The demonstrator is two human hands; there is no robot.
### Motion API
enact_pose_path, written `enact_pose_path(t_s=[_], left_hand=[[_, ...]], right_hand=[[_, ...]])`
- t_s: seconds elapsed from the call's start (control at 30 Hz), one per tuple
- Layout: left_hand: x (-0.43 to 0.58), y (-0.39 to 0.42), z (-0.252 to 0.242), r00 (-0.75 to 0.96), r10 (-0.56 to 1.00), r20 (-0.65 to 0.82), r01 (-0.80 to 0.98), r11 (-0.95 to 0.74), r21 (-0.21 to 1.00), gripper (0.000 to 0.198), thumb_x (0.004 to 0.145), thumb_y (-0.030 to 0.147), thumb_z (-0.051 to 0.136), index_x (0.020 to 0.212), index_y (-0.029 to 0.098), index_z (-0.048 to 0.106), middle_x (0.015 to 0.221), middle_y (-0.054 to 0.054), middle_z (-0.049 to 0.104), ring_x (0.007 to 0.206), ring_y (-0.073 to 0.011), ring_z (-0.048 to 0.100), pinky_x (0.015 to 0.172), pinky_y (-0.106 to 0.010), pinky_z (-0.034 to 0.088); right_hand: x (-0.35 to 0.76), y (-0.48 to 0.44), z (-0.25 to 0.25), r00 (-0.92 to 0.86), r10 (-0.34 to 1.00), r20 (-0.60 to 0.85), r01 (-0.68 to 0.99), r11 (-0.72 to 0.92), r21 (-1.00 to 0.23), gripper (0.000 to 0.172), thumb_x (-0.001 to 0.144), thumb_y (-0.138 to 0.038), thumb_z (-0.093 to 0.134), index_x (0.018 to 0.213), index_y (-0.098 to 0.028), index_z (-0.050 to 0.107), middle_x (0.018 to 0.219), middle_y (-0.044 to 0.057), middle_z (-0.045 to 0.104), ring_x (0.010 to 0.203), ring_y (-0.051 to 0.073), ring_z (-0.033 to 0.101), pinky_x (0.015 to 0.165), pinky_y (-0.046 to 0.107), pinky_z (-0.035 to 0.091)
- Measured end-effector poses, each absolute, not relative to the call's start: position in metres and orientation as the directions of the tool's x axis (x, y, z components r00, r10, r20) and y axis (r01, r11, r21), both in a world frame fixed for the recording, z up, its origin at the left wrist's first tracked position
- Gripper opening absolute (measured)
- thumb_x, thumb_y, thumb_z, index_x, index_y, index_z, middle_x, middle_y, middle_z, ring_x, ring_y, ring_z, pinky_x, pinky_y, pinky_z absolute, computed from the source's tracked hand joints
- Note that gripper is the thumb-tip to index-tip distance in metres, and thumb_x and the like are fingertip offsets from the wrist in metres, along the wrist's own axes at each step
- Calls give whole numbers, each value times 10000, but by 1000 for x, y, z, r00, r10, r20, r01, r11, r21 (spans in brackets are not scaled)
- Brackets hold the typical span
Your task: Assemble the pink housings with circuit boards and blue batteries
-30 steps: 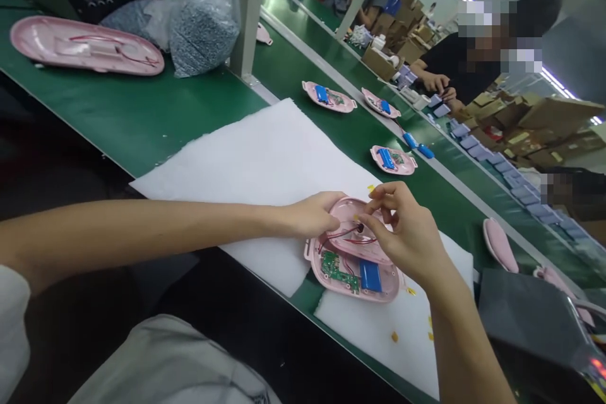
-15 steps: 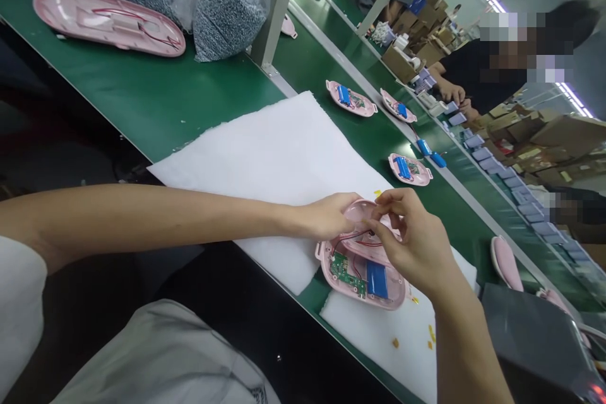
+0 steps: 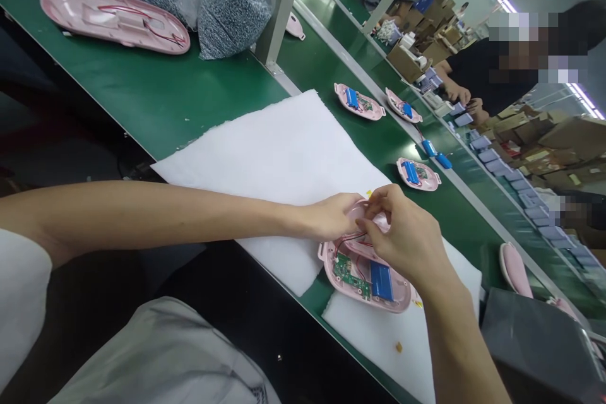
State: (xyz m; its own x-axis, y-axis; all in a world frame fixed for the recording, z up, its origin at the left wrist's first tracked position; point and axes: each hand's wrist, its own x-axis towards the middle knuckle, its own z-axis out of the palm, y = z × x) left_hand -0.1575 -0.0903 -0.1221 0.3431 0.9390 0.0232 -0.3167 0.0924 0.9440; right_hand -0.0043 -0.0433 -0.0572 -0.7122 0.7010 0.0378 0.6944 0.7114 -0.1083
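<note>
My left hand point(image 3: 334, 216) is closed on the edge of a pink plastic shell half point(image 3: 356, 245), which is tilted above a second pink housing. That lower housing point(image 3: 326, 259) lies on the bench with a green circuit board point(image 3: 351, 274) and a blue battery pack point(image 3: 381, 280) inside. Red and black wires point(image 3: 353, 237) run between the two halves. My right hand point(image 3: 402, 227) reaches into the upper shell from the right, thumb and fingers pinched together. What sits between those fingertips is hidden, possibly a wire.
White foam sheets point(image 3: 265, 164) cover part of the green bench point(image 3: 142, 88). Several open pink housings with batteries, one a housing point(image 3: 419, 174), lie beyond. A pink shell point(image 3: 116, 17) and a bag of dark pellets point(image 3: 234, 12) are at left. A grey box point(image 3: 534, 341) stands right; co-workers sit opposite.
My right hand has shifted slightly left and deeper over the upper shell, its fingers drawn closer to my left hand. The whole view has moved a little; the lower housing stays put.
</note>
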Motion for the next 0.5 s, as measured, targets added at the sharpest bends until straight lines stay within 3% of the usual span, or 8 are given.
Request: enact_pose_path(t_s=[0.13, 0.3, 0.37, 0.5], left_hand=[[-158, -91, -124, 307, 950, -57, -306, 156, 939, 245, 682, -21, 501, 865, 141, 523, 736, 9, 557, 658, -123, 534, 583, -221, 416], [-160, -91, -122, 228, 972, -64, -298, 132, 945, 401, 641, -37, 489, 997, 129, 568, 950, -43, 630, 884, -179, 603, 750, -260, 477], [-160, -91, -120, 216, 974, -64, -288, 126, 949, 418, 639, -47, 485, 1007, 128, 575, 966, -45, 639, 899, -183, 607, 758, -262, 480], [-160, -92, -116, 235, 968, -91, -335, 168, 927, 317, 670, -32, 532, 942, 125, 573, 855, -16, 617, 785, -146, 591, 667, -221, 468]], right_hand=[[-7, -38, -55, -662, 749, 12, 743, 659, -117, 306, 744, -294, 663, 955, -250, 445, 772, -11, 707, 695, 199, 625, 520, 258, 318], [0, -31, -49, -605, 794, 58, 720, 576, -387, 313, 768, -367, 682, 916, -238, 438, 726, -2, 681, 560, 140, 537, 571, 279, 403], [4, -32, -45, -598, 798, 72, 698, 563, -443, 336, 768, -395, 693, 925, -234, 443, 740, 4, 678, 539, 126, 492, 559, 277, 396], [5, -38, -41, -649, 760, 38, 689, 608, -396, 295, 773, -307, 678, 951, -241, 452, 753, -15, 685, 561, 125, 488, 562, 263, 368]])
